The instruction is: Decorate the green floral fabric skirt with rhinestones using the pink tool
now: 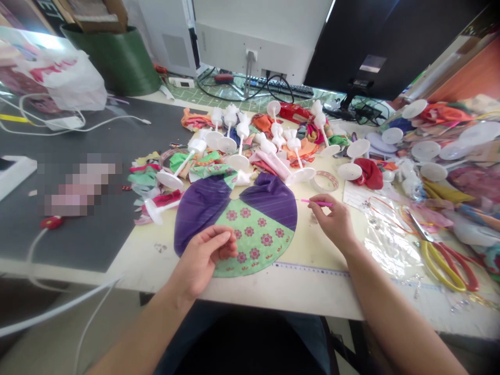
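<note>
"What's the right hand [332,221] doing?"

"Its fingertips pinch a pink stick [317,202]."

"And the left hand [205,259]?"

"Fingers pressed together, over the purple-and-green floral fabric circle [253,245] at lower center of the frame."

Your cream worktable [312,245]: purple-and-green fabric circle [234,224] in front of you, white plastic stands [300,174] beyond, scattered fabric scraps [144,177], yellow-red scissors [445,265] right.

Right hand [332,224] could pass along the ruler [310,269] (scissors [441,265] stand in the way).
</note>
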Tool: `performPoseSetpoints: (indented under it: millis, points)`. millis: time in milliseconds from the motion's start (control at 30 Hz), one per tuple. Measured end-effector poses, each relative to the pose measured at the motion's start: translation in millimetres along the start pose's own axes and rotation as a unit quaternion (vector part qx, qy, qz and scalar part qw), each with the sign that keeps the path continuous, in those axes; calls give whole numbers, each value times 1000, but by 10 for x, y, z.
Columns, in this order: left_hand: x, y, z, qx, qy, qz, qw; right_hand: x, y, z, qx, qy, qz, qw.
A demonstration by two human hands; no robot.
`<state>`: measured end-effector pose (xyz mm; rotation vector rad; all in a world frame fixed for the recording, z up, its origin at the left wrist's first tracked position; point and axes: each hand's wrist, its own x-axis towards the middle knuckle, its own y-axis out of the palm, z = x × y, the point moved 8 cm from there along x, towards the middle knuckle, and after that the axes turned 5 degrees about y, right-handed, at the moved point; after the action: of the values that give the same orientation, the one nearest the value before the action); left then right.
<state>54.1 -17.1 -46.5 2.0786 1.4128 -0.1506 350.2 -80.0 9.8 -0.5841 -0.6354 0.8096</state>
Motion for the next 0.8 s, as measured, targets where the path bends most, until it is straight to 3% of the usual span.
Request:
performPoseSetpoints:
  millis: [567,800]
  points:
    - [10,-16,18,1,-5,8,1000,-42,-154,103,9,-30,-63,997]
    - [-44,24,-98,-3,8,35,999,-185,-141,319,101,-52,-7,994]
